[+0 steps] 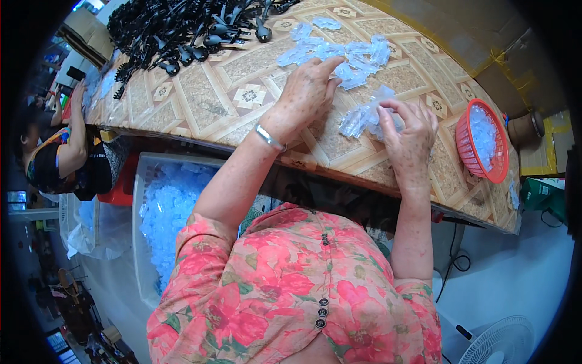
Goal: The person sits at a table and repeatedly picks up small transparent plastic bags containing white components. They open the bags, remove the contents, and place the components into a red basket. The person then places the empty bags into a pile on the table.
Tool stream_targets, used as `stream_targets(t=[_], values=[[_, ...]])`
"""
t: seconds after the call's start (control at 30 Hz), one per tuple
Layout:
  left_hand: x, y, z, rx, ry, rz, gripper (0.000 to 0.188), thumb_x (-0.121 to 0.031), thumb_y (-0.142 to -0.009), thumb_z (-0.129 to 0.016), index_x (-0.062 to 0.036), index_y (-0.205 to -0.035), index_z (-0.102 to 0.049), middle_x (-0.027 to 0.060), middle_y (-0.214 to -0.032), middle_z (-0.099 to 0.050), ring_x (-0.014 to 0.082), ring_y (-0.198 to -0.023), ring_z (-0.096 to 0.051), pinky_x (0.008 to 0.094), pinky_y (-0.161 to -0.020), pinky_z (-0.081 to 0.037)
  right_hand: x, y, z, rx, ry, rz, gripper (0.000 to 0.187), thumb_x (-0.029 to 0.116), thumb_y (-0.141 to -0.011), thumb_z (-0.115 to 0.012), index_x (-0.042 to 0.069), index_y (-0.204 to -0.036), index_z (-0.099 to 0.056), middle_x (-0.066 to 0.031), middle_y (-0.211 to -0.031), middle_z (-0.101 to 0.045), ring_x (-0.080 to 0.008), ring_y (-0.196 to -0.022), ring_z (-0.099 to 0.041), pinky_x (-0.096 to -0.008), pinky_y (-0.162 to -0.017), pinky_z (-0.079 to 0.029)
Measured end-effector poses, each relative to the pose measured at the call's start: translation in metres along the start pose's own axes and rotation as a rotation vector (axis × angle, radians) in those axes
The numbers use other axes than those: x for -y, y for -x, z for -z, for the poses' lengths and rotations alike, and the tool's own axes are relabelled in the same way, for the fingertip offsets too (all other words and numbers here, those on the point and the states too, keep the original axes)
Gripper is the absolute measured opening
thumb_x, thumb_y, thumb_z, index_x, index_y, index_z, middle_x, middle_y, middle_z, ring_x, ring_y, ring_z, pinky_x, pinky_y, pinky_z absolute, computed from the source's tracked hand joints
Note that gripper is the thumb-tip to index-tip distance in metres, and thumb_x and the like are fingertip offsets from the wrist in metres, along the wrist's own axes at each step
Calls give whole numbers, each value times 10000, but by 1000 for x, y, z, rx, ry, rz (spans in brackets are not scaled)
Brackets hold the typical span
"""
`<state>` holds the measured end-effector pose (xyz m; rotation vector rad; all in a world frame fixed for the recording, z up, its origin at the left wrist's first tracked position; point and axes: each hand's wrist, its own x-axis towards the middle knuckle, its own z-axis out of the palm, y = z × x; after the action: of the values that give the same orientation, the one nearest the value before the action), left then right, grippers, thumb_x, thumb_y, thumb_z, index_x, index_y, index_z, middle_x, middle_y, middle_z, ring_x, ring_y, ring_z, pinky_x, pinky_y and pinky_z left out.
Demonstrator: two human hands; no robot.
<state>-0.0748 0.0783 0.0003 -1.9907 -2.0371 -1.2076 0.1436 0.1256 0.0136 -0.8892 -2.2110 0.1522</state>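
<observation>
My left hand (pixel 307 91), with a silver bangle on its wrist, reaches over the near edge of a loose pile of clear plastic pieces (pixel 364 57). Its index finger and thumb are apart, and I make out nothing held between them. Closer to the table's front edge, my right hand (pixel 412 130) pinches a clear plastic piece (pixel 383 95) between thumb and fingers. More clear pieces (pixel 357 121) lie on the table beside that hand, partly overlapping. Their exact shape is hard to tell because they are transparent.
A red plastic basket (pixel 465 142) of clear pieces stands at the right. Many black plastic spoon-like utensils (pixel 200 36) are heaped at the far left. A white bin (pixel 140 242) of bluish clear pieces sits below the table (pixel 242 124). Another person (pixel 66 151) works at the left end.
</observation>
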Motion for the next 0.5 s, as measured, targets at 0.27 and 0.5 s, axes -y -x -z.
stream_targets(t=[0.27,0.5], values=[[13,-13,-14,85,-11,110,277,-213,-901,-690,-74,-1139,-716,159,-896,-685,281,-757,-662,380,-720,-529,-8,27,11,83,73,-92,273,250,-824,-743,160,-1081,-721,-58,-913,-623,-264,-944,-575,-467,-1022,-342],[-18,16,14,43,295,217,228,-77,-873,-703,-69,-1100,-718,-1,-787,-600,57,-663,-513,221,-617,-455,0,23,7,7,17,-13,475,315,-792,-775,118,-1207,-653,-76,-1126,-646,-276,-1104,-559,-496,-1072,-309]])
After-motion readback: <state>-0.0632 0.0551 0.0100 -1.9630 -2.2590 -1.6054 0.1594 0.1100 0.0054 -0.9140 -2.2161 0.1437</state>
